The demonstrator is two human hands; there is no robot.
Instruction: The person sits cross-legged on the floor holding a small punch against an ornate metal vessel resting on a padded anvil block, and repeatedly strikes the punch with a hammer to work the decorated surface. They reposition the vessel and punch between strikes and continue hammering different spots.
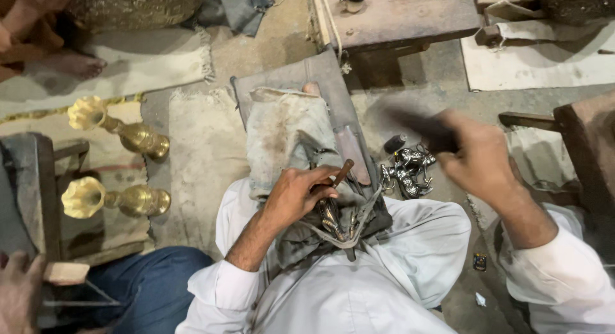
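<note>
Chiselling is my read of the step in hand: at lower centre my left hand grips a slim punch with a brown handle, thumb and fingers closed round its shaft, the tip held down on a small dark metal piece that lies clamped in my lap under a grey strap. The wrist is bent inward, forearm running down toward the lower left of the frame, white sleeve pushed back at the elbow.

Right of centre, my right hand is raised and blurred, fist clenched on a dark mallet-like tool whose head points toward the upper left. I judge a strike on the punch calls for the left hand to hold its angle steady and the blow to land square on the handle end.

Beyond the lap, a grimy cloth drapes a sloping board. Just right of it, silver figurines lie on the floor. At far left, two brass vases lie on their sides. Another person's hand shows at the lower left corner, and a bare foot at upper left.
</note>
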